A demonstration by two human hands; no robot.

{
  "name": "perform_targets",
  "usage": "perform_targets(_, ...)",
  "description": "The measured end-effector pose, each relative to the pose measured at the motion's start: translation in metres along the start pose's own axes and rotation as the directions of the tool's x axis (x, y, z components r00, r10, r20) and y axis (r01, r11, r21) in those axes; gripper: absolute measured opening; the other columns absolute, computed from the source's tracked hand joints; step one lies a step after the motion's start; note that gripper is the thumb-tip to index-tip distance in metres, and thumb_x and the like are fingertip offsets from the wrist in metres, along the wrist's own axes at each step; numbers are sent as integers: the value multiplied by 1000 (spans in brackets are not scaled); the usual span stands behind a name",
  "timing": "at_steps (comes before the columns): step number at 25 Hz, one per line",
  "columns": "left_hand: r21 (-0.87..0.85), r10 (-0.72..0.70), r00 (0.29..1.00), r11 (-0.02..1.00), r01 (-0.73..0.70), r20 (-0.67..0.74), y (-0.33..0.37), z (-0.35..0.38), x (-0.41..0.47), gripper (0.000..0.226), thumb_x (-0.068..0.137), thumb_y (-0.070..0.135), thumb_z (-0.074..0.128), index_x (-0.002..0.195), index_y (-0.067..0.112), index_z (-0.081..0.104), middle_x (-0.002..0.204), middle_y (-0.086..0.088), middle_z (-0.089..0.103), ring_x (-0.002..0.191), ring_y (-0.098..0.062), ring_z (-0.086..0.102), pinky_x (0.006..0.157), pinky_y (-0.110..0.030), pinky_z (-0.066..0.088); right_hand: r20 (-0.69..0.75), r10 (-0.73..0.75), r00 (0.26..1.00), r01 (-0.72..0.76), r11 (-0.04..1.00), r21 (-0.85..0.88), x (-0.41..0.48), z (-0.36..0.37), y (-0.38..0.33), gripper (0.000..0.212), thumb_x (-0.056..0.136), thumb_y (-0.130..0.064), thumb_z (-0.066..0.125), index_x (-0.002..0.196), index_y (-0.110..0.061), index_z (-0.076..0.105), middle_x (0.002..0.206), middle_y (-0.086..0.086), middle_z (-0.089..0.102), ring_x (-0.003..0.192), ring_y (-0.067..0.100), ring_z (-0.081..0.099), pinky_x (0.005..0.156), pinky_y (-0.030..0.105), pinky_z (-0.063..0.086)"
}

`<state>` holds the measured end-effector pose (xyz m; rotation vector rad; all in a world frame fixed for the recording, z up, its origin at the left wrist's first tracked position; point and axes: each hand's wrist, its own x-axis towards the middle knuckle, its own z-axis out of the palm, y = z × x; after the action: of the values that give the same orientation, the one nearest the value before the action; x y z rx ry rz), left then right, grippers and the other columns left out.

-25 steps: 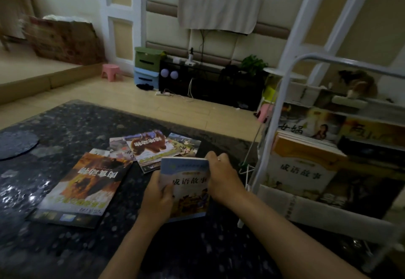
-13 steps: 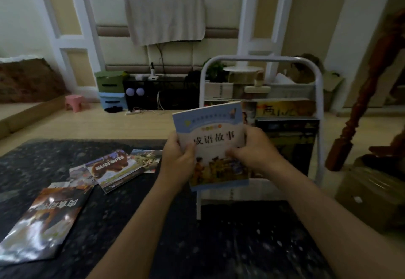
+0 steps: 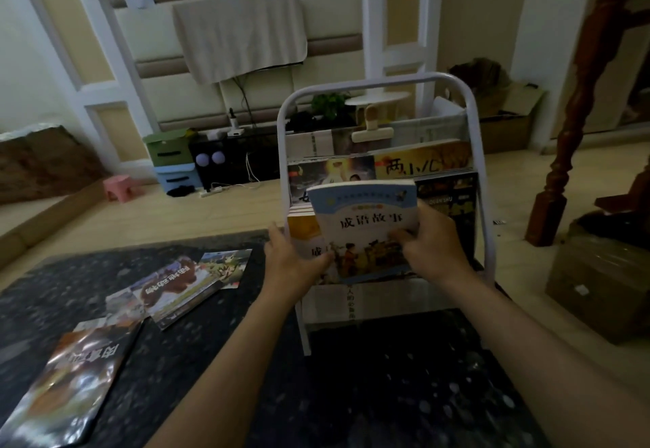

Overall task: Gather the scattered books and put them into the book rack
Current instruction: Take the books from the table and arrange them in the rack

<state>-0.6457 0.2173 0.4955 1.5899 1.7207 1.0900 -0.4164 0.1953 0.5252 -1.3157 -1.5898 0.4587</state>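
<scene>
A light-blue paperback [image 3: 365, 226] stands upright in front of the white metal book rack [image 3: 473, 138], level with its middle shelf. My left hand [image 3: 292, 261] grips the book's lower left edge. My right hand [image 3: 431, 250] grips its right side, thumb on the cover. The rack holds several books, among them a yellow one [image 3: 422, 164] and a dark one [image 3: 448, 201]. On the black speckled table [image 3: 351, 395] lie scattered books: a brown-covered one [image 3: 176, 289], a thin one beside it [image 3: 227, 268] and a large glossy one [image 3: 70, 380] at the near left.
A cardboard box [image 3: 598, 289] sits on the floor right of the rack, with a carved wooden post [image 3: 577, 124] behind it. Farther back are a pink stool [image 3: 119, 189], green and blue storage boxes [image 3: 172, 162] and a dark low cabinet [image 3: 242, 162].
Both hands lifted the blue book off the table and carried it right and forward to the rack. It now stands closer to the rack's shelves than half a second ago.
</scene>
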Motion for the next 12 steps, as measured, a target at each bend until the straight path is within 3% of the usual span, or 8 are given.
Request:
perform_targets(2, -14, 3, 1000, 1000, -3, 8, -5, 7, 1, 104, 53, 49, 91, 130, 38, 22, 133, -3, 46, 126, -26, 47, 100, -41, 49, -18, 17, 1000, -17, 1000, -2, -2, 2, 8, 40, 90, -4, 69, 127, -12, 58, 105, -4, 60, 108, 15, 57, 86, 25, 45)
perform_targets(5, 22, 19, 999, 1000, -19, -27, -9, 18, 4, 131, 41, 70, 83, 145, 31, 13, 135, -5, 42, 125, -27, 46, 99, -52, 49, -19, 61, 998, -61, 998, 3, 3, 0, 18, 40, 90, -7, 70, 128, -10, 58, 102, -4, 58, 108, 20, 59, 86, 26, 45)
perform_targets(8, 98, 65, 997, 993, -61, -39, -7, 24, 1, 137, 54, 61, 85, 152, 24, -4, 143, -12, 33, 127, -31, 42, 101, -52, 45, -4, 91, 996, -91, 995, -48, 8, -5, 27, 39, 90, -11, 72, 127, -9, 58, 100, -4, 57, 104, 22, 61, 83, 21, 46)
perform_targets(10, 125, 82, 995, 989, -74, -57, -10, 28, 3, 137, 60, 55, 87, 152, 24, -10, 143, -13, 31, 127, -32, 42, 100, -49, 46, 8, 122, 992, -122, 991, -48, 11, -9, 32, 38, 90, -10, 71, 125, -7, 58, 99, -1, 57, 85, 11, 59, 66, 4, 44)
perform_targets(12, 132, 96, 992, 988, -85, -78, -13, 31, 5, 138, 59, 55, 87, 151, 26, -11, 142, -13, 31, 126, -33, 42, 99, -48, 46, 11, 146, 989, -145, 989, -34, 15, -13, 40, 38, 89, -10, 73, 125, -6, 58, 99, 0, 58, 80, 6, 57, 58, 4, 43)
